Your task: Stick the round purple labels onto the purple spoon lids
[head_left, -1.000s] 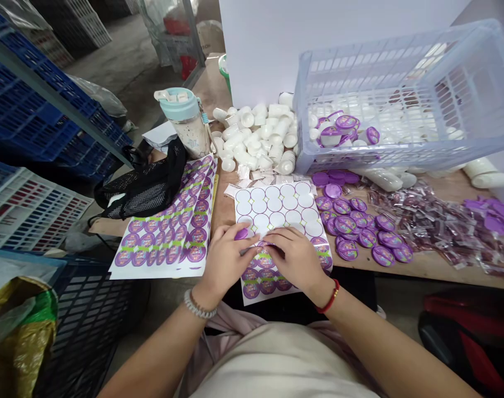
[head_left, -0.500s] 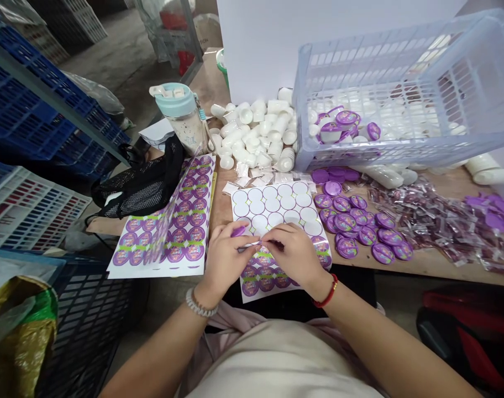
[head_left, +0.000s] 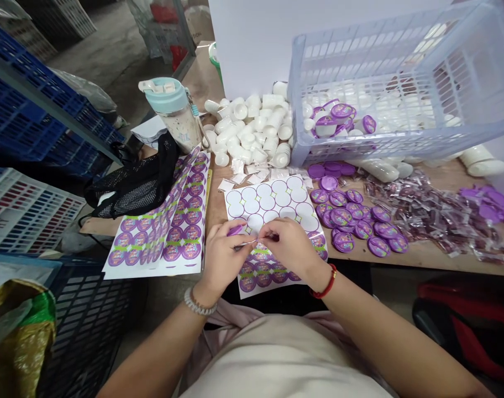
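Note:
My left hand [head_left: 225, 251] is closed around a purple lid [head_left: 236, 230], which shows between thumb and fingers. My right hand [head_left: 287, 243] is closed in a pinch, its fingertips meeting those of the left. Between them is a thin pale edge [head_left: 248, 242], perhaps a sticker; the fingers hide most of it. Beneath both hands lies a sticker sheet [head_left: 262, 194]. Its upper rows are bare white circles, and printed purple round stickers [head_left: 263, 279] remain in the lower rows. To the right rest several lids with printed stickers [head_left: 347, 218].
More sticker sheets [head_left: 185, 221] lie left, beside a black mesh bag [head_left: 136, 185] and a tumbler [head_left: 173, 113]. White cups [head_left: 252, 130] are heaped behind. A plastic crate [head_left: 401, 141] stands back right; small clear packets [head_left: 434, 215] and plain purple lids [head_left: 490, 202] lie right.
The whole view has shifted slightly. Both hands stay together over the sheet, and the thin edge between the fingertips now looks paler.

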A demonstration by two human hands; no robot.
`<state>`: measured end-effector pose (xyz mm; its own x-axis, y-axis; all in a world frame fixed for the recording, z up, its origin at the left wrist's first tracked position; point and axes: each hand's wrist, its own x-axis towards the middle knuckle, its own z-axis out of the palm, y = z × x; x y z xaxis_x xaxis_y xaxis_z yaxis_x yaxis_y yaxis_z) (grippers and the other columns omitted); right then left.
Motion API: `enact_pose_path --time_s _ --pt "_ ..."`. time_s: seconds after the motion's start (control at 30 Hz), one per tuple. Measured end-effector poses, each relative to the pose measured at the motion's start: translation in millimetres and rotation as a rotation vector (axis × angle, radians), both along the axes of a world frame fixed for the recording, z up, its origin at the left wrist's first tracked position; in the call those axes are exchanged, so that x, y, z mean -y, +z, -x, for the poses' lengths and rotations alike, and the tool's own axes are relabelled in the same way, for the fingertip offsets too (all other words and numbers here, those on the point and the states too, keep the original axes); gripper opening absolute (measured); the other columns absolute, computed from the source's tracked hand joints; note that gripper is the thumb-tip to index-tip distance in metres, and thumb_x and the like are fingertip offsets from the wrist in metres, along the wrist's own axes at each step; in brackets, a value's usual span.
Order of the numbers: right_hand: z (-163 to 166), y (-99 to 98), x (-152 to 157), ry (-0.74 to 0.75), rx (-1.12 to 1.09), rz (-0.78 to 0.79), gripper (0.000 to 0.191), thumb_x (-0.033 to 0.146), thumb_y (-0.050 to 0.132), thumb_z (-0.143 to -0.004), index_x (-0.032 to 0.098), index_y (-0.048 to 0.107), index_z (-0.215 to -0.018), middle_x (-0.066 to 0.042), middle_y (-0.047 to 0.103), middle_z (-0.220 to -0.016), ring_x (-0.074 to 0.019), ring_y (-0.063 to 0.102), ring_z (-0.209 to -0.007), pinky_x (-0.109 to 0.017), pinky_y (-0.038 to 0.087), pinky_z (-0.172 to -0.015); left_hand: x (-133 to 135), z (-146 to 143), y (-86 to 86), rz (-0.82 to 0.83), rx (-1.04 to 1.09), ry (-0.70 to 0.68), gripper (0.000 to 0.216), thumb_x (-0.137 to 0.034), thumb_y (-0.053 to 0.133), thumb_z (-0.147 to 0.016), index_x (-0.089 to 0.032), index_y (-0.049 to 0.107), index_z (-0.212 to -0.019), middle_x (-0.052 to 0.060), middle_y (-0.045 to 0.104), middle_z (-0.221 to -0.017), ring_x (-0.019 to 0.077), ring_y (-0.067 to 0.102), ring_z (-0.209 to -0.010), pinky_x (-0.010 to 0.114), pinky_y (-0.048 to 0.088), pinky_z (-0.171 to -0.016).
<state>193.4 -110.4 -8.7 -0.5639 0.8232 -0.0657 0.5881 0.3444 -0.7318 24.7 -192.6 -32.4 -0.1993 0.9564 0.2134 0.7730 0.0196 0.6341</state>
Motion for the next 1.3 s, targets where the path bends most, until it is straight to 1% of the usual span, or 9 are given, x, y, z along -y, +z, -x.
enact_pose_path --time_s 0.23,0.37,0.43,0.57,0.7,0.9,1.03,1.13,1.3 --pt "1.2 -0.1 -4.4 0.02 0.009 0.036 0.022 -0.003 0.072 -0.081 0.019 0.075 -0.079 -0.001 0.074 -0.079 -0.0164 0.063 -0.076 -0.029 0.043 -0.073 0.1 1.8 -0.6 0.023 -0.005 -0.019 0.021 -0.016 0.084 -0.085 -0.035 0.087 -0.094 0.003 0.076 -0.127 0.0275 0.064 -0.113 0.046 0.053 -0.1" --pt "-5.6 -3.7 -7.4 0.04 -0.006 0.051 0.026 0.001 0.075 -0.082 0.019 0.078 -0.101 -0.002 0.076 -0.088 -0.0176 0.066 -0.081 -0.029 0.047 -0.075 0.0 5.6 2.5 0.082 -0.003 -0.059 0.021 -0.02 0.085 -0.085 -0.034 0.086 -0.101 0.004 0.072 -0.134 0.0297 0.062 -0.122 0.048 0.051 -0.106" --pt "-8.8 -6.2 -8.0 0.073 -0.021 0.024 0.03 0.0 0.074 -0.084 0.02 0.08 -0.105 -0.003 0.076 -0.091 -0.0189 0.067 -0.085 -0.031 0.049 -0.08 -0.3 7.7 4.6 0.115 -0.023 -0.091 0.028 -0.02 0.086 -0.084 -0.035 0.085 -0.107 0.005 0.069 -0.139 0.0312 0.06 -0.126 0.051 0.049 -0.11" --pt "-10.7 -12.6 -5.1 0.077 -0.04 -0.072 0.031 -0.001 0.078 -0.081 0.022 0.081 -0.101 -0.005 0.074 -0.097 -0.0221 0.066 -0.095 -0.035 0.049 -0.088 0.3 10.0 6.9 0.146 -0.086 -0.139 0.04 -0.025 0.088 -0.082 -0.038 0.082 -0.119 0.005 0.063 -0.146 0.0332 0.057 -0.129 0.052 0.047 -0.114" --pt "-10.8 -16.5 -1.4 0.022 -0.038 -0.1 0.031 0.0 0.081 -0.079 0.022 0.079 -0.1 -0.006 0.071 -0.098 -0.0236 0.064 -0.096 -0.037 0.048 -0.09 3.4 11.3 4.2 0.133 -0.13 -0.167 0.037 -0.031 0.086 -0.086 -0.038 0.081 -0.122 0.006 0.062 -0.149 0.0337 0.055 -0.131 0.053 0.046 -0.115" --pt "-13.2 -18.1 1.9 0.02 -0.042 -0.087 0.021 0.004 0.081 -0.081 0.02 0.077 -0.093 -0.005 0.069 -0.095 -0.0231 0.062 -0.094 -0.035 0.047 -0.086 5.9 15.4 -2.3 0.077 -0.14 -0.209 0.035 -0.033 0.081 -0.091 -0.038 0.079 -0.126 0.006 0.065 -0.148 0.0316 0.056 -0.132 0.052 0.047 -0.115" --pt "-11.4 -20.9 4.4 -0.006 -0.062 -0.093 0.024 -0.001 0.077 -0.079 0.021 0.078 -0.087 -0.003 0.067 -0.089 -0.022 0.06 -0.09 -0.034 0.046 -0.084 5.7 13.5 -2.2 0.067 -0.117 -0.187 0.028 -0.03 0.08 -0.092 -0.035 0.082 -0.12 0.007 0.069 -0.143 0.0306 0.059 -0.127 0.052 0.048 -0.112" --pt "-10.8 -22.3 5.4 -0.021 -0.085 -0.066 0.027 -0.003 0.074 -0.079 0.022 0.079 -0.088 -0.003 0.067 -0.088 -0.0206 0.061 -0.087 -0.033 0.046 -0.081 6.7 9.0 -1.6 0.073 -0.104 -0.149 0.024 -0.026 0.079 -0.093 -0.036 0.084 -0.115 0.005 0.072 -0.139 0.0303 0.06 -0.123 0.052 0.049 -0.109" --pt "-13.4 -21.6 9.7 0.008 -0.109 -0.087 0.02 0.004 0.075 -0.084 0.021 0.079 -0.093 -0.004 0.068 -0.09 -0.0213 0.062 -0.089 -0.034 0.048 -0.082 9.5 5.2 -3.1 0.054 -0.064 -0.14 0.02 -0.023 0.078 -0.093 -0.034 0.086 -0.108 0.004 0.075 -0.133 0.0272 0.064 -0.113 0.047 0.053 -0.1"
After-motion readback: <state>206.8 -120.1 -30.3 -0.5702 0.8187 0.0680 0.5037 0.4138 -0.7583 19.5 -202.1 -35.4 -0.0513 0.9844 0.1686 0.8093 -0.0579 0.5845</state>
